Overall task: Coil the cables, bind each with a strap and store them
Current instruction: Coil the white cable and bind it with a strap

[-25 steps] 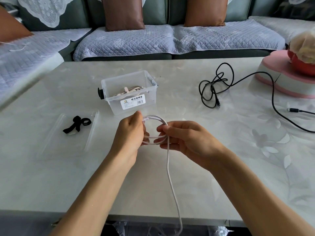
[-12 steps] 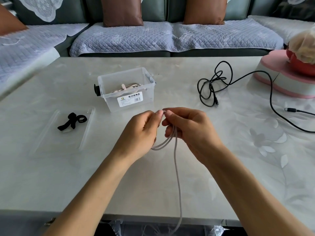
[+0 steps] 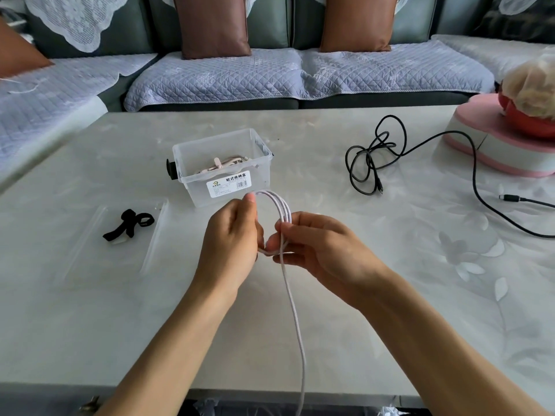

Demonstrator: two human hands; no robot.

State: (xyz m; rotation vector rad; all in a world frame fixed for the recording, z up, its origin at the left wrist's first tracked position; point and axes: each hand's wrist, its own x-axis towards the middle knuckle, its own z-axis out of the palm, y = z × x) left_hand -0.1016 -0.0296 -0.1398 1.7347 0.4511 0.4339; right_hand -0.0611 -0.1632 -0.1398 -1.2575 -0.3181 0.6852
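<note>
Above the table (image 3: 126,310), both hands, left hand (image 3: 229,247) and right hand (image 3: 322,250), apparently pinch the coiled white cable (image 3: 282,210).

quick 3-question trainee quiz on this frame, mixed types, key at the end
1. True or false: both the left hand and the right hand hold the white cable.
2. Multiple choice: where does the black strap lie? A) inside the clear box B) on the table, left of the hands C) wrapped round the black cable
3. Short answer: is the white cable fully coiled?

Key
1. True.
2. B.
3. No. A few loops are gathered between the hands, but a long free end hangs over the near table edge.
</note>
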